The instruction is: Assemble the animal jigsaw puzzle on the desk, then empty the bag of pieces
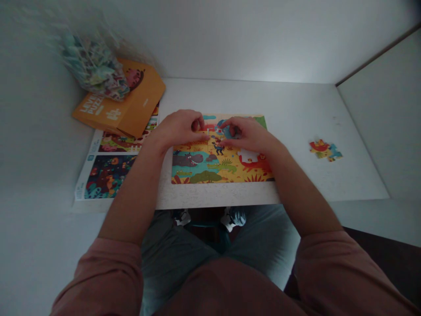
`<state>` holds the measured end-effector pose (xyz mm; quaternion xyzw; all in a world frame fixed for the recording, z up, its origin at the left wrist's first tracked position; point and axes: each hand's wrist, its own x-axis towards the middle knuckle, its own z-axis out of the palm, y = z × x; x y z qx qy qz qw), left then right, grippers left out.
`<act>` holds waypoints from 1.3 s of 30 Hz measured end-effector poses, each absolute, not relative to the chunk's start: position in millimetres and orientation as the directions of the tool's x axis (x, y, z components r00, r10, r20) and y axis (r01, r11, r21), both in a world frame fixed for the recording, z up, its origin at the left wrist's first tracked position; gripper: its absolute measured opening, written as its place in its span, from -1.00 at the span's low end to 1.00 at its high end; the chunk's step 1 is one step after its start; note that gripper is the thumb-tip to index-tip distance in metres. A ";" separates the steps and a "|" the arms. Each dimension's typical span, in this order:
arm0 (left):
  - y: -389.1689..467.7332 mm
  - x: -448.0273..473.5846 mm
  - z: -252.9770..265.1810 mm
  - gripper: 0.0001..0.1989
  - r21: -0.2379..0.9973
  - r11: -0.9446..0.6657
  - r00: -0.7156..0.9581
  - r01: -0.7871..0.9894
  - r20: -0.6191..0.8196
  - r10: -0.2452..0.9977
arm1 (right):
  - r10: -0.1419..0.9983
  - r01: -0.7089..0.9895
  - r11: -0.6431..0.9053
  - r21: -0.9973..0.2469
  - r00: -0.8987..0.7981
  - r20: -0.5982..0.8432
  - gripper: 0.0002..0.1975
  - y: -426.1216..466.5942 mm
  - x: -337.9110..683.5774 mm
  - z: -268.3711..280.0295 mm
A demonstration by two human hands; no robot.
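A colourful animal jigsaw puzzle (213,169), mostly assembled, lies flat on the white table. My left hand (180,127) rests over its upper left part, thumb stretched out and the other fingers curled, with the thumb and index tips apart. Over the upper right part is my right hand (248,134), its thumb and index tips also apart and touching the puzzle. White gaps show among the pieces between both hands. Another white, piece-shaped patch (249,156) shows in the red area below my right hand. Whether a loose piece is under my fingertips is hard to make out.
Several joined puzzle pieces (325,149) lie on the table (296,105) to the right. At the left, an orange puzzle box (131,109) and a clear bag of pieces (98,70) sit over a printed picture sheet (110,175). White walls bound the table's back and sides.
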<state>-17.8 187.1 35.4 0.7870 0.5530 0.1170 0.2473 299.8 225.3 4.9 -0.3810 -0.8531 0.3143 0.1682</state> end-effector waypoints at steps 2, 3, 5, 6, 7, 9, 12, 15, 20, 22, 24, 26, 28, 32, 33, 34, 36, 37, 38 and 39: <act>186.9 -17.8 36.0 -0.73 0.524 -0.270 0.368 0.808 -0.092 0.925 | 0.736 0.540 0.548 -0.639 -0.674 0.062 -0.37 225.7 299.9 3.4; 186.8 -17.8 36.4 -0.74 0.525 -0.269 0.368 0.807 -0.092 0.925 | 0.729 0.541 0.563 -0.625 -0.681 0.069 -0.37 225.7 299.8 2.9; 186.5 -17.5 37.4 -0.78 0.525 -0.264 0.362 0.809 -0.093 0.927 | 0.725 0.545 0.584 -0.602 -0.683 0.084 -0.41 225.8 299.5 2.4; 186.3 -17.3 38.0 -0.79 0.523 -0.261 0.360 0.811 -0.095 0.928 | 0.726 0.547 0.589 -0.595 -0.682 0.092 -0.44 225.9 299.4 2.3; 186.2 -17.1 38.7 -0.79 0.522 -0.258 0.358 0.813 -0.100 0.928 | 0.726 0.548 0.592 -0.591 -0.681 0.097 -0.44 226.0 299.4 2.2; 186.1 -16.8 39.9 -0.79 0.519 -0.252 0.357 0.817 -0.113 0.927 | 0.728 0.551 0.592 -0.588 -0.678 0.097 -0.43 226.8 299.8 2.0; 186.3 -16.9 40.7 -0.79 0.521 -0.248 0.357 0.817 -0.120 0.926 | 0.734 0.557 0.584 -0.591 -0.673 0.091 -0.44 228.6 301.5 1.5; 187.0 -17.5 39.5 -0.80 0.529 -0.260 0.368 0.808 -0.109 0.923 | 0.728 0.544 0.587 -0.599 -0.678 0.098 -0.45 229.9 303.2 1.4; 188.0 -17.6 36.5 -0.86 0.532 -0.278 0.370 0.800 -0.072 0.926 | 0.735 0.536 0.572 -0.620 -0.671 0.099 -0.48 229.0 303.5 4.1; 187.9 -17.2 36.1 -0.86 0.532 -0.277 0.370 0.800 -0.074 0.926 | 0.736 0.533 0.568 -0.627 -0.670 0.097 -0.47 228.4 302.7 4.9; 187.6 -17.0 36.1 -0.87 0.530 -0.276 0.371 0.802 -0.078 0.926 | 0.734 0.530 0.569 -0.629 -0.672 0.097 -0.45 228.1 301.8 4.9; 187.4 -16.9 36.4 -0.87 0.522 -0.276 0.369 0.807 -0.082 0.926 | 0.732 0.535 0.572 -0.622 -0.675 0.093 -0.45 228.2 301.3 4.3; 187.5 -17.0 37.2 -0.85 0.518 -0.275 0.371 0.810 -0.089 0.924 | 0.733 0.541 0.574 -0.615 -0.675 0.090 -0.46 228.3 301.4 3.8; 188.2 -17.2 38.9 -0.81 0.532 -0.271 0.383 0.802 -0.110 0.917 | 0.730 0.539 0.569 -0.621 -0.679 0.080 -0.47 227.7 302.6 4.9; 188.5 -17.2 38.8 -0.81 0.529 -0.270 0.380 0.804 -0.108 0.919 | 0.728 0.538 0.569 -0.623 -0.681 0.077 -0.47 227.4 302.9 5.6; 188.8 -17.2 38.4 -0.81 0.525 -0.269 0.374 0.808 -0.103 0.922 | 0.726 0.536 0.570 -0.623 -0.684 0.076 -0.48 227.2 303.2 6.2; 189.3 -17.2 36.7 -0.83 0.517 -0.265 0.360 0.814 -0.092 0.929 | 0.720 0.530 0.577 -0.621 -0.689 0.081 -0.48 226.8 303.6 7.2; 189.6 -17.3 35.5 -0.84 0.515 -0.262 0.354 0.816 -0.087 0.931 | 0.718 0.529 0.581 -0.619 -0.691 0.084 -0.47 226.7 303.7 7.5; 189.8 -17.4 34.2 -0.85 0.516 -0.259 0.350 0.816 -0.084 0.933 | 0.717 0.529 0.583 -0.616 -0.692 0.084 -0.48 226.6 303.7 7.8; 190.0 -17.5 33.0 -0.84 0.519 -0.258 0.348 0.815 -0.082 0.934 | 0.718 0.533 0.583 -0.613 -0.691 0.082 -0.48 226.6 303.8 7.9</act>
